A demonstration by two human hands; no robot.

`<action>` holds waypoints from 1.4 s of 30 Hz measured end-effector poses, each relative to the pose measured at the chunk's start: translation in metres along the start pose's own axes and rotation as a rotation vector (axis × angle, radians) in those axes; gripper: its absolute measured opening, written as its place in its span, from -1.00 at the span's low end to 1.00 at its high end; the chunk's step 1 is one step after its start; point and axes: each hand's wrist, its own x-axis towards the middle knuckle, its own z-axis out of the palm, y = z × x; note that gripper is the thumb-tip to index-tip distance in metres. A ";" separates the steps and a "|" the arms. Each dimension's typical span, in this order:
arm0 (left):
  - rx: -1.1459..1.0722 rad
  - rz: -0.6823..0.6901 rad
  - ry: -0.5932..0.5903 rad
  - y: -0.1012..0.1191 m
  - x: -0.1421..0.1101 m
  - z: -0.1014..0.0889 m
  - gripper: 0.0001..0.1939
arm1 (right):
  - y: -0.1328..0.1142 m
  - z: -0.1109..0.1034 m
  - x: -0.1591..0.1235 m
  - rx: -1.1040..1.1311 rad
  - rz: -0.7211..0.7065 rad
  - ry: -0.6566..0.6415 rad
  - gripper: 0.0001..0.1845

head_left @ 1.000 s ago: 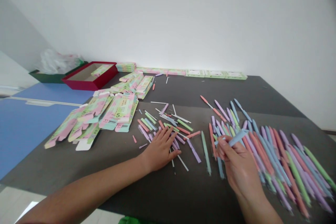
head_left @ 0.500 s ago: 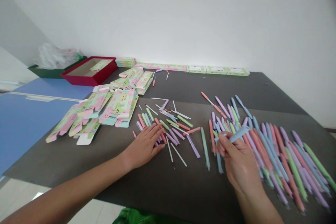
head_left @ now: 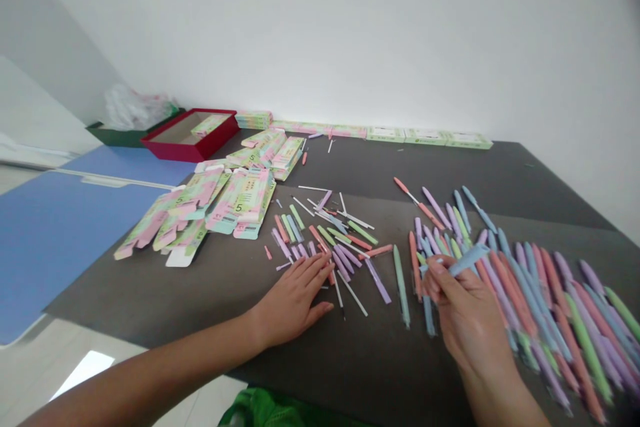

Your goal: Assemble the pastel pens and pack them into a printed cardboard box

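Observation:
My left hand (head_left: 295, 293) lies palm down, fingers stretched out, at the near edge of a scatter of pen parts. Its fingertips touch a coral pen barrel (head_left: 320, 238), and some parts are hidden under the hand. Around it are short purple barrels (head_left: 346, 260), green barrels (head_left: 296, 216) and thin white refills (head_left: 356, 295). My right hand (head_left: 465, 310) is closed in a pinch on a light blue pen barrel (head_left: 470, 259), held above a spread of pastel pens. A pale green pen (head_left: 401, 287) lies between the hands.
Flattened printed cartons (head_left: 243, 203) are heaped left of the parts. Behind them stand a red box (head_left: 220, 140) and a green tray with a plastic bag (head_left: 135, 107). Small packs (head_left: 425, 137) line the wall. Many assembled pens (head_left: 555, 320) cover the right side.
The view has shifted a little, moving the scene rightward. My left hand has drawn slightly toward me, uncovering some purple parts. My right hand still pinches the light blue barrel.

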 end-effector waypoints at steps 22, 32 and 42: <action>0.052 0.108 -0.035 -0.030 0.068 -0.002 -0.44 | 0.004 -0.004 0.000 -0.001 0.043 0.015 -0.85; 0.026 0.022 0.061 -0.047 0.076 -0.012 -0.48 | -0.002 -0.004 -0.002 0.022 0.059 0.034 -0.81; 0.056 -0.337 0.254 -0.153 0.178 -0.035 -0.54 | 0.008 -0.011 0.001 -0.006 0.172 0.019 -0.75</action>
